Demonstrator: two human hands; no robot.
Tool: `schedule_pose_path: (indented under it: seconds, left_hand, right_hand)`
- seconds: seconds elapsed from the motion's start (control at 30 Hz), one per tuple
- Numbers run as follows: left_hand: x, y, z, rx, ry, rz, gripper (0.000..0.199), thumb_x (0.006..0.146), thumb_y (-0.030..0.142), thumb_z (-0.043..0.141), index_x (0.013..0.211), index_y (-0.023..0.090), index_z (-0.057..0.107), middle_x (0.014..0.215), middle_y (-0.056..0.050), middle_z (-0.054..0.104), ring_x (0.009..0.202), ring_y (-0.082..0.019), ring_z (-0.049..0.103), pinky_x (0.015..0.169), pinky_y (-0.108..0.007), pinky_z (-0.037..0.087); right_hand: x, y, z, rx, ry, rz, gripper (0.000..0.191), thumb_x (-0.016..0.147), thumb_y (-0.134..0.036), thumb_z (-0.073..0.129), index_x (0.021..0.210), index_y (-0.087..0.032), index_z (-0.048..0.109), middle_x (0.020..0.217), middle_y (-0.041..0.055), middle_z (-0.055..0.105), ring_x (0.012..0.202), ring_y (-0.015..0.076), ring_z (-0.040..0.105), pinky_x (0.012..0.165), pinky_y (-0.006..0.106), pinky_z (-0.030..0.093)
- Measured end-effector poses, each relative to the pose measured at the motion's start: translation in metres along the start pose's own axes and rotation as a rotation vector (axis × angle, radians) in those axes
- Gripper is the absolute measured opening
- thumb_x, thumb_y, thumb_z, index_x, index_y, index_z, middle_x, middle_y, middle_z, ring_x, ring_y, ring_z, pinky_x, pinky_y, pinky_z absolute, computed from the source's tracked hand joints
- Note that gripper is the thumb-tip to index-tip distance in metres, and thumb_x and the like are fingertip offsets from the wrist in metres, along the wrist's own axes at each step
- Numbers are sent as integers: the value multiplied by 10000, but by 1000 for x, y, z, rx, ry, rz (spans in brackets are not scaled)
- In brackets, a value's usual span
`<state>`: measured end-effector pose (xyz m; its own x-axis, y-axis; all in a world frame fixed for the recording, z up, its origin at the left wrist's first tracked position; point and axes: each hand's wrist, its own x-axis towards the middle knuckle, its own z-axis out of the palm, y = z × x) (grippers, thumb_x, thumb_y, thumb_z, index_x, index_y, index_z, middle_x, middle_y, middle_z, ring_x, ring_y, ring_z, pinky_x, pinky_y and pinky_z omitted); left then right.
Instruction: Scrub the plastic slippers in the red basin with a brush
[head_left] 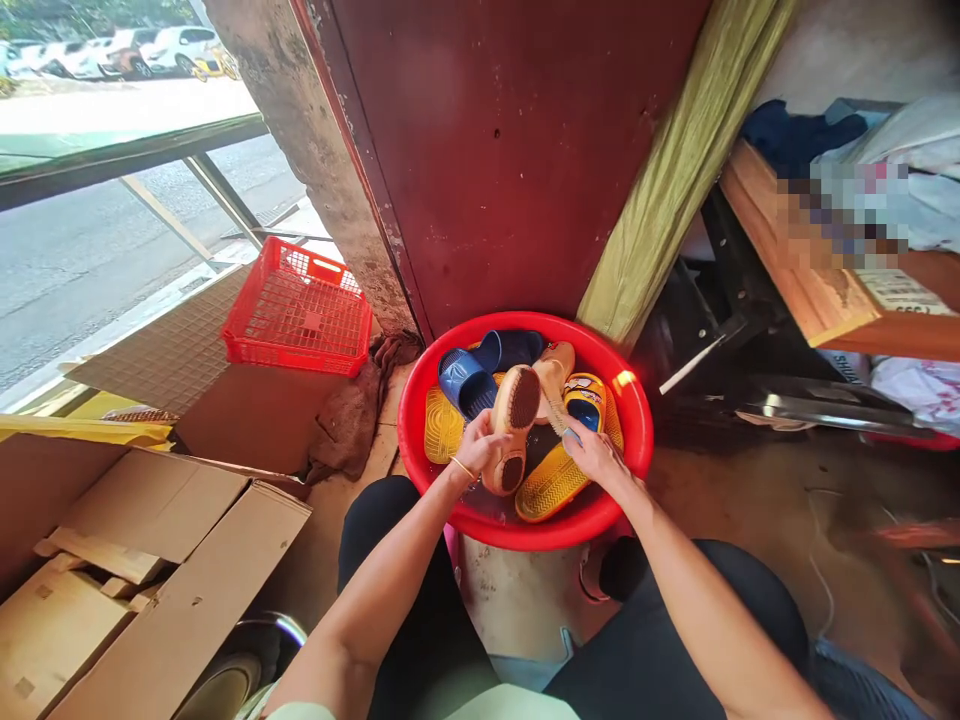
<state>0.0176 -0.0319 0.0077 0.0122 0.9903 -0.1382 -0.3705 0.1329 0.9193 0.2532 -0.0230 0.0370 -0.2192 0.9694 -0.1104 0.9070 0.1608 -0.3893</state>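
On my head-camera feed, the left hand (480, 447) is clamped around a tan slipper (514, 428), its fingers wrapped over the side and its dark, ridged sole turned up toward the right hand (596, 457). That right hand is closed on what looks like a small scrub brush (561, 417), whose pale head sits against the slipper's sole, so the two hands are close together but not touching each other. Both work just above a round red plastic basin (525, 320), directly below and around them. Inside it, beyond the left hand, lie a pair of blue slides (469, 385). A yellow slide (442, 425) sits to the left of the left hand, and another (556, 483) lies under the right hand. A yellow-and-blue slide (585, 405) rests beyond the right hand. A thin gold bangle (463, 468) circles the left wrist. Well beyond the left hand, a red plastic crate (300, 310) tilts on flattened cardboard, and a brown cloth (358, 415) lies just left of the basin. Flattened cardboard boxes (150, 530) sit farther to the left.
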Motion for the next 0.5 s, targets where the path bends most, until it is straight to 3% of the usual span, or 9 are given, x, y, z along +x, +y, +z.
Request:
schedule_pose_path:
  seconds: [0.1,0.2,0.3,0.4,0.5]
  left_hand:
    - [10,8,-7,-87,40,-82,457,582,351,856,952,176,654,923,-39,715,807,-182,649,775,-304,509]
    - [14,10,-13,-148,43,-131,483,598,430,854,956,166,666,897,-55,723,772,-191,660,763,-324,517]
    - [12,7,-14,-138,39,-160,500,573,429,874,946,164,673,872,-47,726,763,-190,663,752,-315,515]
    - [12,3,-11,-135,76,-167,518,568,482,881,930,169,682,856,-49,728,788,-208,675,753,-323,521]
    - [17,-1,-11,-183,125,-169,551,598,603,834,922,178,698,859,-71,740,843,-248,691,774,-364,541]
  right_hand:
    - [-9,-18,10,-46,34,-117,550,1023,-328,348,1564,-239,379,1207,95,732,1041,239,709,862,306,548]
    - [-18,-37,18,-185,1,-221,555,1027,-353,351,1578,-282,348,1085,103,751,929,240,724,815,314,545]
    - [-14,-38,16,-268,-6,-170,562,1027,-339,352,1587,-325,308,1065,96,747,873,229,724,780,312,541]
    - [-7,-32,12,-247,4,-68,564,1028,-305,326,1591,-282,306,1040,101,753,887,226,717,779,307,538]
    - [-15,-37,17,-228,4,-149,568,1030,-341,314,1594,-265,307,1029,112,741,870,227,705,757,290,526]
